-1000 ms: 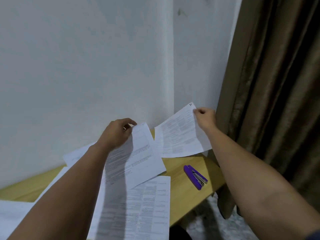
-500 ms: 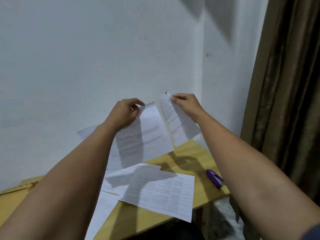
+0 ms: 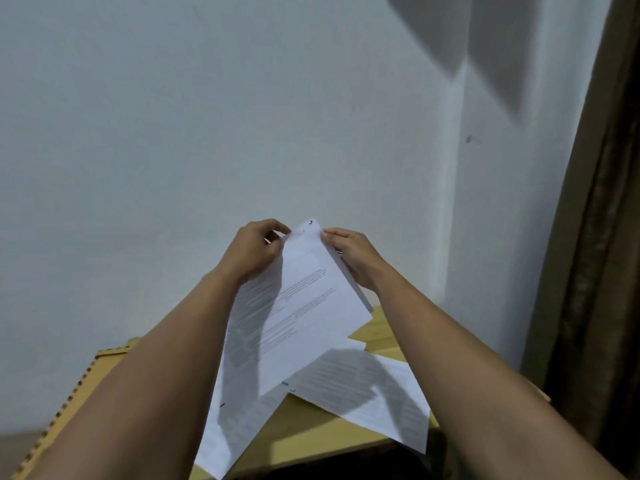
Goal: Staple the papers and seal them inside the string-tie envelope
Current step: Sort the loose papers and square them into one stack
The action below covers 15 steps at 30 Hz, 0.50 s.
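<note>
Both hands pinch the top corner of the held papers (image 3: 304,306) above the wooden table (image 3: 311,434): left hand (image 3: 254,252) on the left edge, right hand (image 3: 349,252) on the right. More loose sheets (image 3: 367,389) lie flat below. At far left an edge of brown card (image 3: 74,386) shows.

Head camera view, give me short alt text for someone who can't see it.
Two bare hands, left hand and right hand, pinch the top of a few printed sheets held up together before a white wall. More printed pages lie loose on the wooden table below, and a brown curtain hangs at right.
</note>
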Each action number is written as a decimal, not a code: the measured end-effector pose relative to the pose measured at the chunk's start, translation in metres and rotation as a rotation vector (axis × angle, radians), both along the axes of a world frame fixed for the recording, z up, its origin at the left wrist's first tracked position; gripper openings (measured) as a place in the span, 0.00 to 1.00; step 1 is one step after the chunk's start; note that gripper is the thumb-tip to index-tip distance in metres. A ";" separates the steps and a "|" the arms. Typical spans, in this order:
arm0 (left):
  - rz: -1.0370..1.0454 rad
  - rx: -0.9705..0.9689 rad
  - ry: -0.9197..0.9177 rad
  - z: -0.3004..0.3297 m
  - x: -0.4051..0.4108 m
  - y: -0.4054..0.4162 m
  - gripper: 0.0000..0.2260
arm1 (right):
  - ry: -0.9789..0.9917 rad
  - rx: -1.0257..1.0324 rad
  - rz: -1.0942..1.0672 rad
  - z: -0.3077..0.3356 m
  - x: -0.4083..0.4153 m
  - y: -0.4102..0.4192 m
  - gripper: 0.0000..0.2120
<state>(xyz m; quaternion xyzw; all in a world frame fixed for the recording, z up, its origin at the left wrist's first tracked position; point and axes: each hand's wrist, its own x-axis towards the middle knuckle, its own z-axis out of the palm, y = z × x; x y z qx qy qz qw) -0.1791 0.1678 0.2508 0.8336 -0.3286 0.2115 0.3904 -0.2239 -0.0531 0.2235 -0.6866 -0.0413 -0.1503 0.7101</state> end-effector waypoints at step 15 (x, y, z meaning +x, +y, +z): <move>0.033 0.048 0.284 -0.132 0.043 -0.037 0.02 | 0.226 0.120 -0.031 -0.138 0.030 -0.015 0.11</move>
